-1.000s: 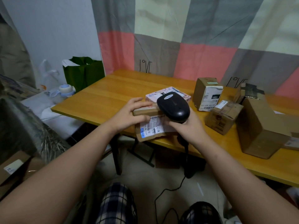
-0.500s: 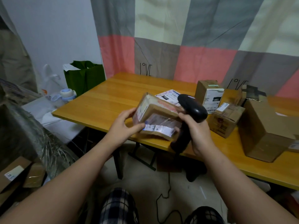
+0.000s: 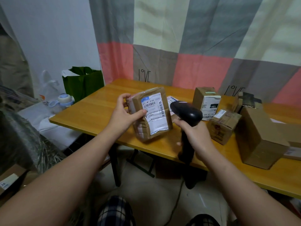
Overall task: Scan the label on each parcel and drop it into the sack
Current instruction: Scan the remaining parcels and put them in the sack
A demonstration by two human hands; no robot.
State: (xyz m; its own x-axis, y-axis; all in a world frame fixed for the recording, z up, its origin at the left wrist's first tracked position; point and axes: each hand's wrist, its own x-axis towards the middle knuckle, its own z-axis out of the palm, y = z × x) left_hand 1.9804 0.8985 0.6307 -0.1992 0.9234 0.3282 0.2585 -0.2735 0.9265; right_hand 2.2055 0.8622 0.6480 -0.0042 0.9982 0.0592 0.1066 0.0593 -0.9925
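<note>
My left hand (image 3: 124, 112) grips a small brown taped parcel (image 3: 152, 114) by its left side and holds it upright above the table's front edge. Its white barcode label (image 3: 154, 111) faces me. My right hand (image 3: 196, 137) grips the handle of a black barcode scanner (image 3: 186, 114), whose head sits just right of the parcel and points towards the label. A woven sack (image 3: 21, 141) stands at the left, beside the table, partly out of view.
On the wooden table (image 3: 97, 111) lie further parcels: a flat pink-white one (image 3: 171, 100), an upright box (image 3: 206, 101), a small taped box (image 3: 224, 125) and a large carton (image 3: 259, 137). A green bag (image 3: 83, 82) stands at the far left. The scanner cable (image 3: 176, 203) trails to the floor.
My left hand has turned the parcel from lying flat to upright, with the label now towards me. The scanner has swung off the parcel's top to its right side.
</note>
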